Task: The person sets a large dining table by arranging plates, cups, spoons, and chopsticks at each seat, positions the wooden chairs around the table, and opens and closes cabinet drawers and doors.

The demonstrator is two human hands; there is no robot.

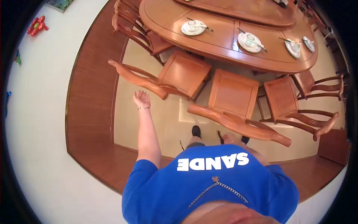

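Observation:
My left hand (141, 99) is held out over the floor with the palm up and fingers apart, holding nothing. A thin bracelet (143, 108) circles that wrist. Nearest to it is the curved backrest (138, 78) of a wooden chair, a short way off. My right hand (230, 139) is low in front of my body, partly hidden by my blue shirt (209, 183). Its fingers look curled beside a narrow dark object (220, 137), whose kind is unclear. Close to this hand is the backrest (238, 124) of another wooden chair.
A large round wooden table (220, 46) carries several place settings, among them a plate (243, 44) with a cup and chopsticks. Several chairs, including one on the right (281, 97), surround it. A white wall (37, 112) with a red flower-shaped balloon (37, 26) stands at the left.

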